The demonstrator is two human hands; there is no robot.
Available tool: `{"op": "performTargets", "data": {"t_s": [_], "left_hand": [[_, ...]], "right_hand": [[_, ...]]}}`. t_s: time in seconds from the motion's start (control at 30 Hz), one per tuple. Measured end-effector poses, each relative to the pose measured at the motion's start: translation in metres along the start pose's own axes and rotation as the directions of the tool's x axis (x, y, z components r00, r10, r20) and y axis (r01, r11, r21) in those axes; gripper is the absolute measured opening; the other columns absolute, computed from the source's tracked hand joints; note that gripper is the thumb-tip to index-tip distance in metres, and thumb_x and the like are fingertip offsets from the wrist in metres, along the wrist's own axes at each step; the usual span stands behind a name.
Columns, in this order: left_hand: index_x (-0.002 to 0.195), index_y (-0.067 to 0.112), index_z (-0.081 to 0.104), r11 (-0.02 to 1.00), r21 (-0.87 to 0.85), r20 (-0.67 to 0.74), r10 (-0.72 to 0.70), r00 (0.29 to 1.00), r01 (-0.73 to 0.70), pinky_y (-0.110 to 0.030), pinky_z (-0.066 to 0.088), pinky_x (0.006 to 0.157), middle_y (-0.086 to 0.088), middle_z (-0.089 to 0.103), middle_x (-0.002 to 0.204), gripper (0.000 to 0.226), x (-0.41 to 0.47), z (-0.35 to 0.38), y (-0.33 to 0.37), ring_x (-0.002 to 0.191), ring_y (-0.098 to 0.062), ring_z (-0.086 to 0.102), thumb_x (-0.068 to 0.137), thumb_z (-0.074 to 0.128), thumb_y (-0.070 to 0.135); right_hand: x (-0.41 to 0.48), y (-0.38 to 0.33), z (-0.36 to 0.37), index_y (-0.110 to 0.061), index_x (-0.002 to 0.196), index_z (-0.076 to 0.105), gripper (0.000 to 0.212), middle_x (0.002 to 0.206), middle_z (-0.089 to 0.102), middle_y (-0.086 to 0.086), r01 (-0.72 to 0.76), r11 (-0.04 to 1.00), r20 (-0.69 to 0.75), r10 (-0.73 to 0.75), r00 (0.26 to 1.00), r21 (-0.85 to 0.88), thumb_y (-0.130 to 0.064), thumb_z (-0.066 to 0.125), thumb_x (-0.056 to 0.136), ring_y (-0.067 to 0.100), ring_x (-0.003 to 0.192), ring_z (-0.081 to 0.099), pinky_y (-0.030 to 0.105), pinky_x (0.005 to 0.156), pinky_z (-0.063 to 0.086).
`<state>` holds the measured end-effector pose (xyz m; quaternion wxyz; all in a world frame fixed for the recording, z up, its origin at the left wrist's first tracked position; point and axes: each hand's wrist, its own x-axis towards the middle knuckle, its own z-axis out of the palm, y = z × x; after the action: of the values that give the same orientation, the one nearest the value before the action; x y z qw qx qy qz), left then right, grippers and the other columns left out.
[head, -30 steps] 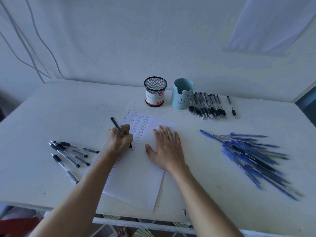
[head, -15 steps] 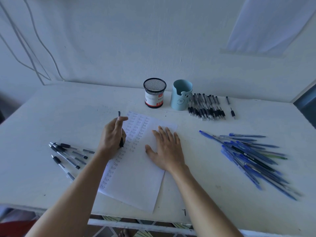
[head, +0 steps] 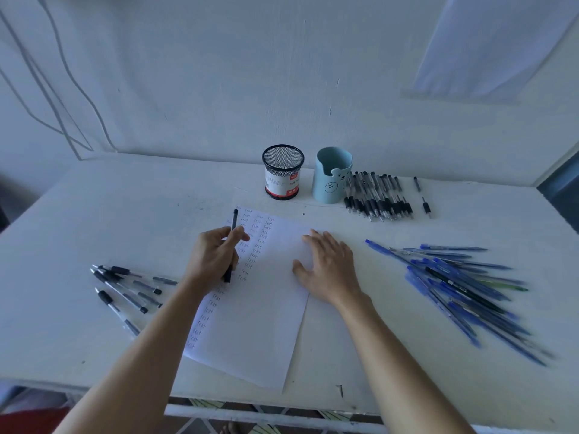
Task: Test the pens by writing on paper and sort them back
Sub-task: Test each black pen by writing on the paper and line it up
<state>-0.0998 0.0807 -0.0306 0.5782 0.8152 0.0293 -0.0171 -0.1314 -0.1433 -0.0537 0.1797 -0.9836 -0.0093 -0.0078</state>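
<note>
A second ago the left hand [head: 216, 258] was writing with the black pen [head: 234, 218] on the paper [head: 266, 324]. Now the writing has stopped. The hand has turned, and its curled fingers grip the pen so it points away over the left side of the page. The right hand [head: 329, 267] lies flat and loose on the paper, pressing it down. I think this pen is tested, and it should go next to the black pens [head: 125, 286] on the counter [head: 94, 214].

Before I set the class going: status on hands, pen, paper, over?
Left hand grips pen over paper. Right hand flat on paper. Black pens and blue pens lie off paper.
</note>
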Motion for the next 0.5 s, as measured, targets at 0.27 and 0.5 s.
{"op": "performTargets", "data": {"t_s": [0.27,0.5], "left_hand": [[0.111,0.023,0.054,0.760,0.637,0.151,0.045,0.988,-0.132,-0.033,0.039,0.062,-0.005,0.062,0.081,0.023,0.014,0.031,0.012,0.076,-0.027,0.056,0.094,0.056,0.039],[0.129,0.022,0.046,0.620,0.763,0.211,0.033,0.977,-0.186,-0.034,0.040,0.066,-0.007,0.056,0.097,0.039,0.018,0.070,0.034,0.087,-0.029,0.056,0.099,0.047,0.047]], "right_hand": [[-0.006,0.009,0.004,-0.029,0.156,0.016,0.087,0.167,0.005,-0.009,0.044,0.992,0.058,-0.038,0.998,-0.118,-0.065,-0.004,0.080,0.015,0.153,0.000,0.045,0.121,0.000],[-0.005,0.010,0.003,-0.029,0.156,0.018,0.083,0.167,0.006,-0.009,0.041,0.995,0.052,-0.036,0.998,-0.094,-0.065,-0.001,0.084,0.014,0.153,0.001,0.044,0.121,0.000]]}}
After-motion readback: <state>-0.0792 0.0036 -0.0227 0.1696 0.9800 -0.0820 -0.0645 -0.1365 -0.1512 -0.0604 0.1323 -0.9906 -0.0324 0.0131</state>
